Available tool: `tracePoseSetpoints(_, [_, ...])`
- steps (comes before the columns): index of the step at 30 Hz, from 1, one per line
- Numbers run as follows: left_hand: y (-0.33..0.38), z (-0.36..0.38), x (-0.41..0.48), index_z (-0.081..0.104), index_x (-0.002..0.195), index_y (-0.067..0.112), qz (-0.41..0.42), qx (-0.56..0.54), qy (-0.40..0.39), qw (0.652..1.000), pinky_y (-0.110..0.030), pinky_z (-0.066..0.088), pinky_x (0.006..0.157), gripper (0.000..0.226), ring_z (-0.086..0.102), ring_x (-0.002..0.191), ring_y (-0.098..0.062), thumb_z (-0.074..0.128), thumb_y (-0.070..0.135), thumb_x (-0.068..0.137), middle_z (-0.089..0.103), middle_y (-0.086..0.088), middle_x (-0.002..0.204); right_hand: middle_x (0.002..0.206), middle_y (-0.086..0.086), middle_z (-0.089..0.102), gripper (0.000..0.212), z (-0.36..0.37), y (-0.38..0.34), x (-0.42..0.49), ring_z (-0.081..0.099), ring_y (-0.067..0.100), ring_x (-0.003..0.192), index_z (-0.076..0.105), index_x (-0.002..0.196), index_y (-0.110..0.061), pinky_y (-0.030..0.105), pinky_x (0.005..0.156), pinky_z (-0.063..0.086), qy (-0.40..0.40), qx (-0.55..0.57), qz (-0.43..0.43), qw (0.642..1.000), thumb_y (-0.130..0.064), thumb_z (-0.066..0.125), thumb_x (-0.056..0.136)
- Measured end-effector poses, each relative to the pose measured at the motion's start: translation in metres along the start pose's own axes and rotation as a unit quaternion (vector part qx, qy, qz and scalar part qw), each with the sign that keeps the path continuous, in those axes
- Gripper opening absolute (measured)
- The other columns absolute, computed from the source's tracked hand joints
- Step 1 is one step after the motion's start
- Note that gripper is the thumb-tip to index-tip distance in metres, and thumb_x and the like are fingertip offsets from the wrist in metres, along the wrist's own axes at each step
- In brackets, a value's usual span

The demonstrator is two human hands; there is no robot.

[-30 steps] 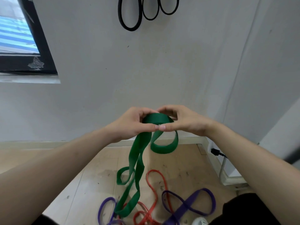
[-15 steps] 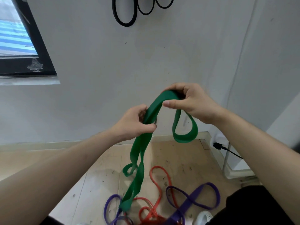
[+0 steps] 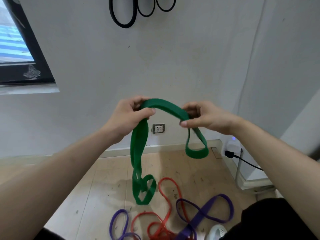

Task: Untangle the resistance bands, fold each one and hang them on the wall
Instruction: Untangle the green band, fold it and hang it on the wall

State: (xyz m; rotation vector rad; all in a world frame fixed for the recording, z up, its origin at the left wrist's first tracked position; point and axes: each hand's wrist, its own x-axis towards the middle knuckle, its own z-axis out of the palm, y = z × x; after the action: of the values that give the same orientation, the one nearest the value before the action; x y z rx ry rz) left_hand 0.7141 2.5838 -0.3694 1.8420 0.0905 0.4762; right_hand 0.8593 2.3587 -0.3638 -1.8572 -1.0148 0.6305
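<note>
RISK: red band (image 3: 166, 196) and purple band (image 3: 204, 210), lying on the floor below the wall socket (image 3: 158, 128), could be snagged by the twisted lower loop of the green resistance band (image 3: 166, 108) if it is lowered | HANDS: left hand (image 3: 129, 116) and right hand (image 3: 206, 118) are held apart, either side of the socket and just above it, each pinched on the raised arc | FAR: black bands (image 3: 123, 14) are hung high above the socket

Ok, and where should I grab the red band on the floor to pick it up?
Pinch the red band at its far rounded loop, coming straight down from above. That end lies flat and free on the floor, while nearer you it looks tangled with the purple band.
</note>
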Motion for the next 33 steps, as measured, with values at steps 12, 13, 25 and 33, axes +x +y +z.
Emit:
tracePoseSetpoints(12, [0.0, 0.006, -0.008, 0.071, 0.109, 0.015, 0.027, 0.062, -0.053, 0.996, -0.019, 0.055, 0.076, 0.03, 0.07, 0.079, -0.007, 0.075, -0.001, 0.084, 0.075, 0.004, 0.086, 0.104, 0.018, 0.074, 0.029, 0.048, -0.018, 0.015, 0.071, 0.034, 0.098, 0.07, 0.111, -0.007, 0.047, 0.091, 0.058, 0.034, -0.015, -0.051, 0.998, -0.014, 0.08, 0.084])
tracePoseSetpoints(13, [-0.003, 0.004, -0.008, 0.069, 0.113, 0.015, 0.026, 0.085, -0.053, 0.995, -0.017, 0.053, 0.07, 0.034, 0.067, 0.072, -0.006, 0.075, -0.002, 0.083, 0.073, 0.004, 0.081, 0.1, 0.018, 0.074, 0.025, 0.047, -0.018, 0.015, 0.072, 0.029, 0.092, 0.071, 0.107, -0.007, 0.044, 0.088, 0.059, 0.041, -0.025, -0.048, 0.998, -0.013, 0.08, 0.084])
tracePoseSetpoints(25, [-0.048, 0.032, -0.017, 0.064, 0.1, 0.017, -0.039, 0.135, -0.088, 0.986, -0.045, 0.06, 0.085, 0.018, 0.069, 0.09, -0.027, 0.067, 0.01, 0.084, 0.068, -0.007, 0.09, 0.094, 0.017, 0.07, 0.023, 0.038, -0.027, 0.012, 0.068, 0.021, 0.085, 0.071, 0.099, 0.001, 0.042, 0.09, 0.057, 0.159, 0.086, -0.103, 0.978, -0.009, 0.078, 0.08])
tracePoseSetpoints(33, [-0.037, 0.027, -0.003, 0.067, 0.096, 0.026, 0.0, 0.122, -0.018, 0.992, -0.038, 0.061, 0.083, 0.022, 0.07, 0.087, -0.026, 0.069, 0.008, 0.084, 0.07, -0.008, 0.089, 0.09, 0.009, 0.072, 0.016, -0.004, -0.007, 0.007, 0.069, 0.019, 0.085, 0.073, 0.092, -0.01, 0.033, 0.087, 0.055, 0.194, 0.152, -0.107, 0.963, -0.017, 0.073, 0.077])
